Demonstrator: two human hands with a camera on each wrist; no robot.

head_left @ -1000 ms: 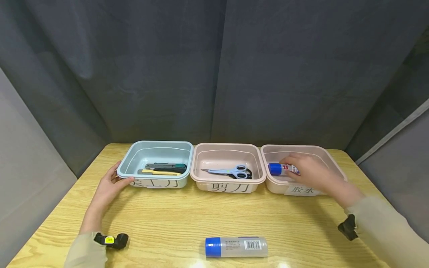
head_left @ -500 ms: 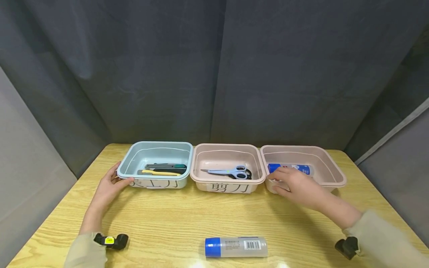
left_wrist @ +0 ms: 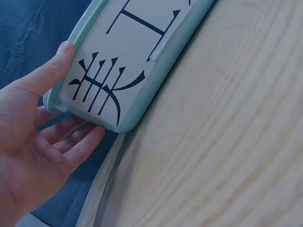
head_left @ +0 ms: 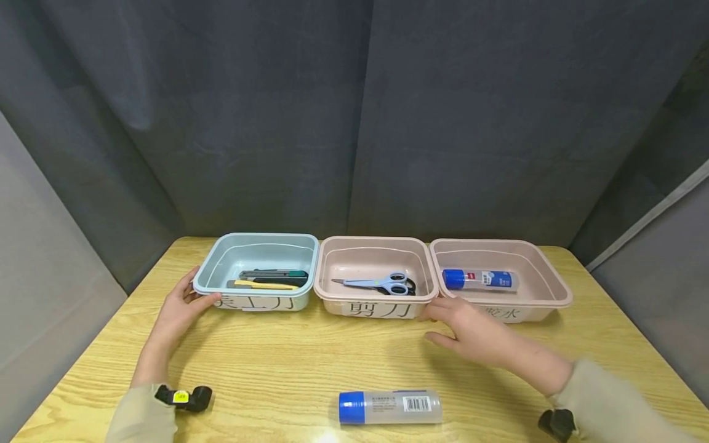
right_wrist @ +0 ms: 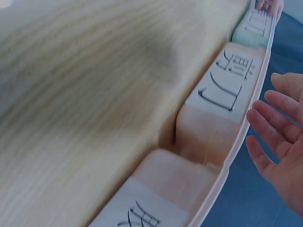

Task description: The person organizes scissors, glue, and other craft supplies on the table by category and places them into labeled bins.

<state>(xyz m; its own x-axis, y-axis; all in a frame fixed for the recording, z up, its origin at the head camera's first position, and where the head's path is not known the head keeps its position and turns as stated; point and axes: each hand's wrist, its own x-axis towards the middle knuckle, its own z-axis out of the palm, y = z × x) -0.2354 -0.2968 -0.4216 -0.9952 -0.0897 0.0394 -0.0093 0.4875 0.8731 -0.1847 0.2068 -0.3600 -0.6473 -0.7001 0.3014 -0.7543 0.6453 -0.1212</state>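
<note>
My left hand (head_left: 181,306) holds the near left corner of the light blue plastic bin (head_left: 257,237), thumb on the front rim and fingers round the end wall. In the left wrist view the hand (left_wrist: 40,137) shows this hold on the bin's labelled front (left_wrist: 113,61). My right hand (head_left: 471,329) is empty, in front of the gap between the two pink bins; in the right wrist view its fingers (right_wrist: 274,120) are spread loosely beside the rim. Inside the right pink bin (head_left: 545,295) lies a glue bottle (head_left: 479,280) with a blue cap. A larger blue-capped glue bottle (head_left: 390,407) lies on the table.
The middle pink bin (head_left: 338,271) holds light blue scissors (head_left: 382,283) and a black-handled pair. Several utility knives (head_left: 271,279) lie in the blue bin. The three labelled bins stand in a row along the back of the wooden table (head_left: 277,363), before a dark curtain (head_left: 349,123).
My right hand let go of the smaller glue bottle in the right bin, then drew out over the front rim, toward me and to the left. My left hand stayed put.
</note>
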